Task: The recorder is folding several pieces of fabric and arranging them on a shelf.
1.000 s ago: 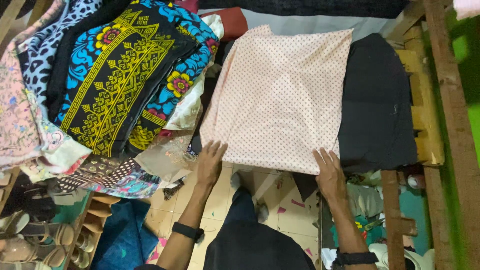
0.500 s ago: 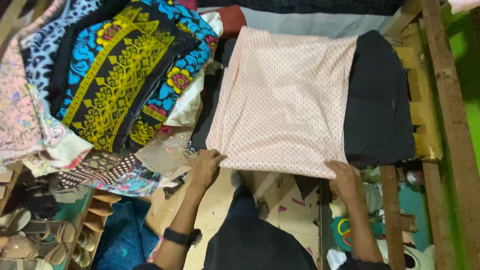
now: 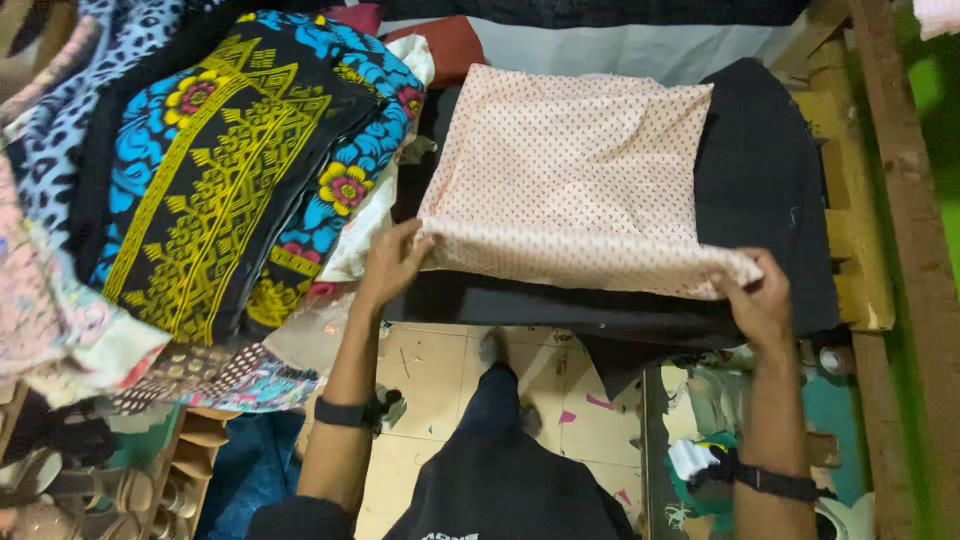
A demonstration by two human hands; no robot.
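Both hands were pinched on the near edge of the pink dotted cloth [image 3: 570, 165]: left hand [image 3: 392, 265] at the near-left corner, right hand [image 3: 760, 300] at the near-right corner, edge lifted and rolled slightly back. Cloth lay on a black cloth [image 3: 765, 190] spread over the wooden table [image 3: 860, 250]. Looked thin, light and limp; judged it would sag between the grips, so the corners were the sensible hold. Not slippery-looking, not fragile. Left of it sat a pile of folded patterned fabric [image 3: 230, 190], apart from the pink piece.
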